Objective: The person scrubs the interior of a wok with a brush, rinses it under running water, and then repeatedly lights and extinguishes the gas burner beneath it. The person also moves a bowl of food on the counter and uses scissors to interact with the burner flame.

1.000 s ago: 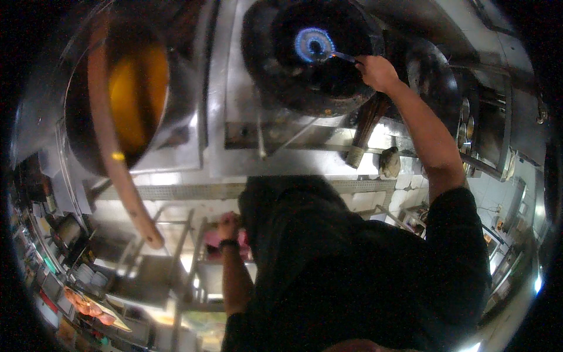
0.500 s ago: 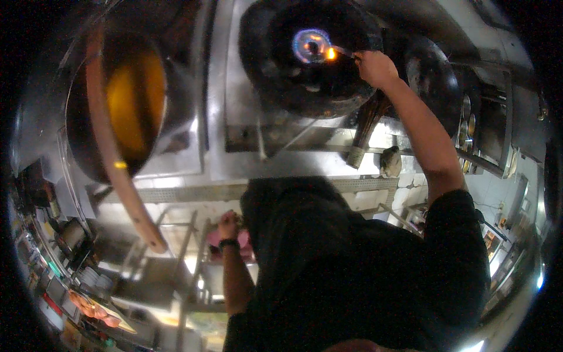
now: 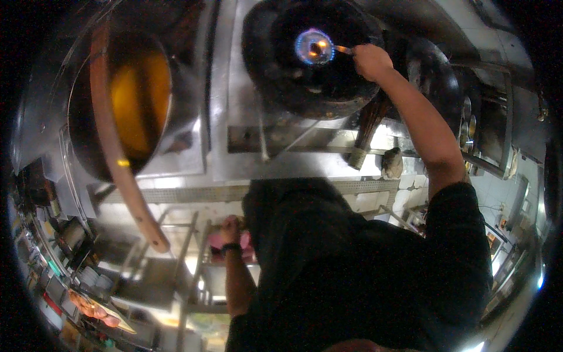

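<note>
My right hand (image 3: 373,62) reaches over the stove, closed around a short thin stick (image 3: 345,50). The stick's tip points at a ring of blue flame (image 3: 315,47) in the middle of a round, dark burner well (image 3: 293,100). An orange glow shows inside the ring. Down by my waist on the left, my left hand (image 3: 230,225) has its fingers curled, and a dark band circles its wrist. Whether anything is in it cannot be made out. Behind it lies something pink (image 3: 218,242).
On the left, a large pan (image 3: 168,111) holds yellow liquid, with a long wooden handle (image 3: 105,117) crossing in front. A bamboo brush (image 3: 365,141) and a greyish lump (image 3: 392,163) lie on the stove's near right. A second dark wok (image 3: 434,76) stands further right.
My right hand has shifted slightly up. The orange flame beside the stick's tip no longer shows there; an orange glow now shows within the blue ring. My left hand has barely moved.
</note>
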The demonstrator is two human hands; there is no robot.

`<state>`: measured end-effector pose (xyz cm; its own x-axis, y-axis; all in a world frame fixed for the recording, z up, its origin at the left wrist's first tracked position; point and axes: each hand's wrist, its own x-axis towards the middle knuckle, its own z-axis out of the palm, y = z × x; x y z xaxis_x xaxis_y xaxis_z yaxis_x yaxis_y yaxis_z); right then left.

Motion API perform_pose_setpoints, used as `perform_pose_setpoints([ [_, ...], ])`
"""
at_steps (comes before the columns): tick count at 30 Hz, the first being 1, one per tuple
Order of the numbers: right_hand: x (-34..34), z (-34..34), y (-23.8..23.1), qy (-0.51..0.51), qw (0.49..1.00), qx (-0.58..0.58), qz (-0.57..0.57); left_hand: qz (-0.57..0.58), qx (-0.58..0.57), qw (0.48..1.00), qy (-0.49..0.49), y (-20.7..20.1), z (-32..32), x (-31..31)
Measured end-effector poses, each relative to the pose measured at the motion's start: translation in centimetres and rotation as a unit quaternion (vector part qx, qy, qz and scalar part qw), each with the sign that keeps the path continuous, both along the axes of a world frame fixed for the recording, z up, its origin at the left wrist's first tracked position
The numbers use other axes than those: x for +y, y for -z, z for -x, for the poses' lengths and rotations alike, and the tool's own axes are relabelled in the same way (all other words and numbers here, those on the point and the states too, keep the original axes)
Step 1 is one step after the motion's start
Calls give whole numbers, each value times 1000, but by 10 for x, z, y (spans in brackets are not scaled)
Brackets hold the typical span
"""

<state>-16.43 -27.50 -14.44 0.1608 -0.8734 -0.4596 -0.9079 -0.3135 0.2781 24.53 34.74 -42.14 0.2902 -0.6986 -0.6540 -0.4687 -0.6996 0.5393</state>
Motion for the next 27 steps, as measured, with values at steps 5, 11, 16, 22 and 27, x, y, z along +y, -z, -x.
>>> perform_pose_setpoints([
  [5,1,-13,-6,-14,1000,-8,3,-90,40,992,-84,-26,8,-19],
  [11,-24,22,5,-66,996,-1,-56,-86,90,985,-121,-42,20,-44],
  [16,-39,10,9,-26,994,47,-99,-51,54,991,-114,-21,9,-26],
  [22,-19,-27,1,6,1000,-1,-11,-129,-44,988,-71,-23,15,-25],
  [27,-19,-55,-5,-22,999,47,-13,-46,70,989,-122,-50,33,-42],
])
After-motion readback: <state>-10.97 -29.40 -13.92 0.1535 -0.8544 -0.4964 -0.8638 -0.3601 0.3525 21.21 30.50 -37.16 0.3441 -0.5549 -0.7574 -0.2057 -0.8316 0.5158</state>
